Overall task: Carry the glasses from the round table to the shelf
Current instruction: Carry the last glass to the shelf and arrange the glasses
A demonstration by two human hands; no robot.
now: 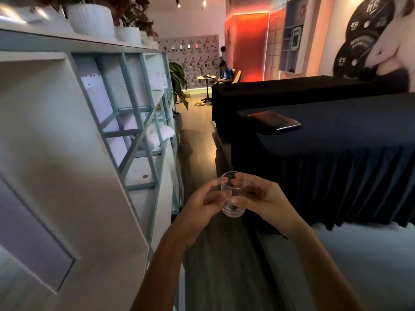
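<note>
White shelf unit with pale blue-grey lattice frame (134, 122), at left, carrying folded white towels (160, 133) and, on top, white ribbed plant pots (92, 19). Left hand (202, 205), fingers curled against the small clear drinking glass (233, 194). The glass is held upright in mid-air above the wooden floor, beside the shelf. Right hand (262, 198), thumb and fingers wrapped around its other side. Black-draped counter (336, 167), at right; small round table (206, 77), far behind.
</note>
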